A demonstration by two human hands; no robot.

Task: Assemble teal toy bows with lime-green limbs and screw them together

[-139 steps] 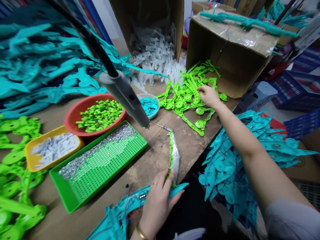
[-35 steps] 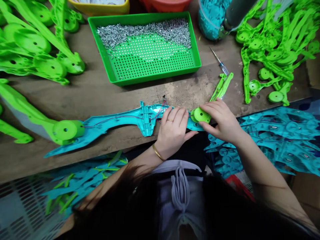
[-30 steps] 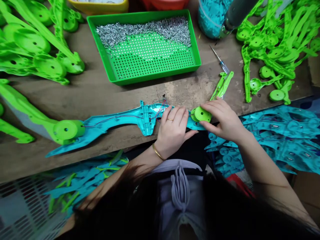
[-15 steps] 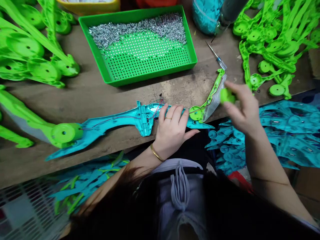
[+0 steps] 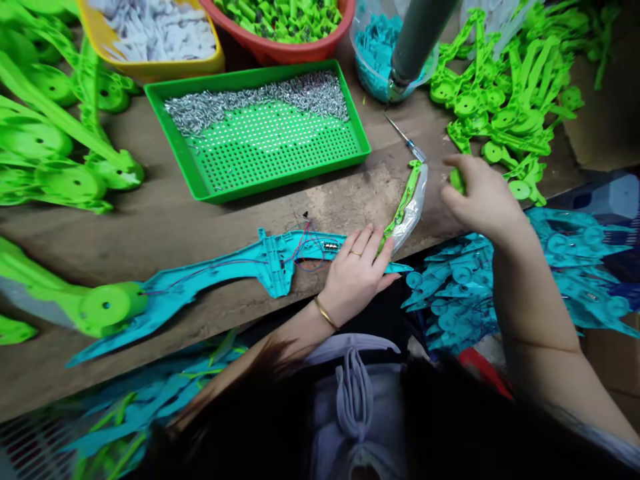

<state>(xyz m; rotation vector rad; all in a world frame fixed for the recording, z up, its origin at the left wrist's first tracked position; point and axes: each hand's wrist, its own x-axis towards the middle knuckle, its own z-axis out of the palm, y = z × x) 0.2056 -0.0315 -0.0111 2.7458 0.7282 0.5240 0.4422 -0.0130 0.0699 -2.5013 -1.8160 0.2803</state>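
Note:
My left hand (image 5: pixel 357 270) lies flat, fingers stretched, over the right end of a blue plastic toy bow body (image 5: pixel 233 267) and covers the joint there. Red and blue wires (image 5: pixel 306 257) run along the body beside a small metal battery contact. From under my fingers a narrow green bow limb (image 5: pixel 406 197) with a clear, whitish strip (image 5: pixel 413 212) reaches up to the right. My right hand (image 5: pixel 483 197) is raised right of that limb, fingers closed round a green plastic part (image 5: pixel 457 180) that is mostly hidden. At the body's left end sits a round green limb joint (image 5: pixel 107 305).
Behind the bow stands a green perforated tray (image 5: pixel 280 181) of screws. A small screwdriver (image 5: pixel 407 141) lies below a hanging powered driver (image 5: pixel 417 43). Green limbs (image 5: pixel 505 100) are piled at both sides. Blue bow bodies (image 5: pixel 460 287) are stacked below right. Yellow, red and clear tubs line the back.
The view has tilted up, so the tubs show more. My left hand has slid right along the bow onto the joint. My right hand still holds the green part.

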